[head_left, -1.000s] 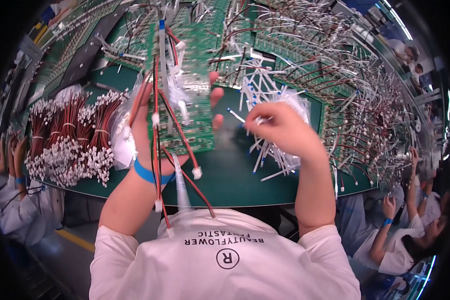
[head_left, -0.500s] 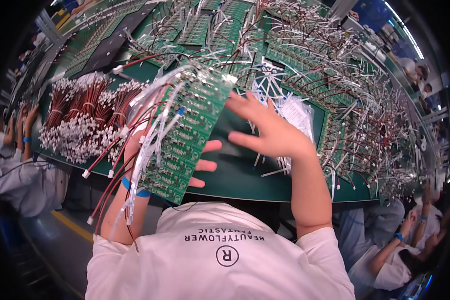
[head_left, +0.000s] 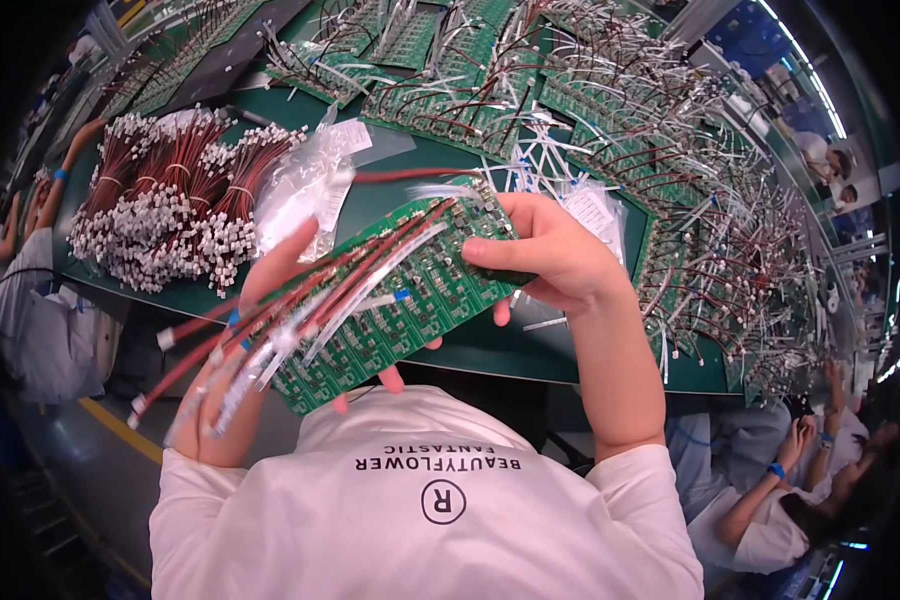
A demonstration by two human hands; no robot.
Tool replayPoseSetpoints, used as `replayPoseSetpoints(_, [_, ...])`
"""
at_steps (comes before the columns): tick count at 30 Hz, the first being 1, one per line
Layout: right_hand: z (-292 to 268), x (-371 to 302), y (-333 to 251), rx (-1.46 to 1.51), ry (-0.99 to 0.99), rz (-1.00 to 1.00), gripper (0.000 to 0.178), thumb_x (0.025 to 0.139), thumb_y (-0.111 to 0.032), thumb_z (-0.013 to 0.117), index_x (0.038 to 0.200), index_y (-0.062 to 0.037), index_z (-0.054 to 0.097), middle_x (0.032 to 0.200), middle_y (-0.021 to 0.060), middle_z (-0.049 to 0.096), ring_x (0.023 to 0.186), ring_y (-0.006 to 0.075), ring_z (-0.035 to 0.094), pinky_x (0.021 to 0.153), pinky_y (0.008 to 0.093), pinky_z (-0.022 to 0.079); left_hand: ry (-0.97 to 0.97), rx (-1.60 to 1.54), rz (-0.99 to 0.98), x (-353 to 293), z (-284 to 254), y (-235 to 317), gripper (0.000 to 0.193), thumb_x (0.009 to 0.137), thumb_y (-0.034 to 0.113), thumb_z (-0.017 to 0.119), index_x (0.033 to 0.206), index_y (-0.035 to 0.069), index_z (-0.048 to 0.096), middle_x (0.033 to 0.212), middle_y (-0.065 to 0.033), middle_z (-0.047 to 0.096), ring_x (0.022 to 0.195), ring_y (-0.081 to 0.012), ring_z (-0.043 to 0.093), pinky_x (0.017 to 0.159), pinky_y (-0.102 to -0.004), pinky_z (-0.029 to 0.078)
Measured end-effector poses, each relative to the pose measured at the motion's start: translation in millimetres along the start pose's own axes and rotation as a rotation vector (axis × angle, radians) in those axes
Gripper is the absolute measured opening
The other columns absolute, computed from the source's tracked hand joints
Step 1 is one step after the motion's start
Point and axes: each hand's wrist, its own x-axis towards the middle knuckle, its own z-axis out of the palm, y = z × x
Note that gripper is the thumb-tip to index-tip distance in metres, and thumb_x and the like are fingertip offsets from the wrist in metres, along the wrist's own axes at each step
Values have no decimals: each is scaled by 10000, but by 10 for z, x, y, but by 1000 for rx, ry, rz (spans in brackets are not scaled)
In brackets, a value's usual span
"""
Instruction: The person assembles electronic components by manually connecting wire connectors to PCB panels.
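A green circuit board panel [head_left: 410, 300] is held tilted in front of my chest, its right end higher than its left. My right hand [head_left: 560, 250] grips the upper right end, thumb lying on the component side. Beneath the panel my left hand [head_left: 278, 268] holds it, with the thumb up along the far side and fingertips peeking out below the near edge. Red-and-black wires [head_left: 365, 270] and white flat cables [head_left: 345, 295] run across the panel and hang off its left end. The left palm is hidden behind them.
Bundles of red wires with white connectors [head_left: 170, 205] lie on the green table [head_left: 390, 160] at left. A clear plastic bag [head_left: 305, 180] is beside them. More wired boards [head_left: 450, 100] spread across the back and right. Loose white cables [head_left: 540, 155] lie near a labelled bag [head_left: 595, 210]. People sit at both sides.
My right hand has come in from apart and taken hold of the panel's upper end. The panel has turned from steep to more level, and its wires have swung across it.
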Motion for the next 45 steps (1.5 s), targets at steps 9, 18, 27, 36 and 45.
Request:
replayPoseSetpoints(9, [-282, -127, 182, 210, 286, -161, 259, 857, -112, 579, 1078, 7, 516, 879, 84, 631, 627, 118, 610, 395, 245, 473, -96, 542, 452, -389, -429, 90, 844, 846, 563, 455, 1394, -8, 159, 1405, -279, 220, 1260, -487, 270, 925, -642, 340])
replayPoseSetpoints(18, [-325, -115, 540, 594, 14, -311, 393, 896, -329, 510, 1206, -89, 485, 1222, 100, 532, 1136, 302, 470, 940, 473, 367, 467, 929, 733, -143, -376, -146, 335, 901, 59, 453, 1215, -55, 438, 1126, -216, 558, 990, -339, 595, 707, -355, 584])
replayPoseSetpoints(27, [268, 207, 940, 466, 232, -113, 348, 790, -13, 623, 1126, -19, 533, 1056, 89, 605, 859, 166, 619, 699, 291, 507, 515, 1029, 723, -30, -456, -136, 292, 821, 37, 583, 1095, -44, 528, 1027, -76, 611, 829, -134, 603, 723, -257, 504])
replayPoseSetpoints(36, [386, 316, 900, 356, 439, -82, 429, 773, 35, 628, 1171, -16, 475, 1026, 119, 594, 897, 224, 619, 648, 340, 573, 803, 1140, 761, 50, -308, -127, 431, 803, 42, 621, 1197, -21, 458, 813, -12, 557, 748, -58, 545, 620, -191, 507])
replayPoseSetpoints(45, [317, 199, 1117, 276, 524, -230, 396, 749, 37, 653, 1118, 13, 508, 1032, 123, 587, 903, 246, 606, 672, 372, 567, 525, 1318, 894, 97, -435, -107, 224, 796, 44, 627, 987, -48, 555, 791, -26, 592, 728, -65, 534, 563, -191, 432])
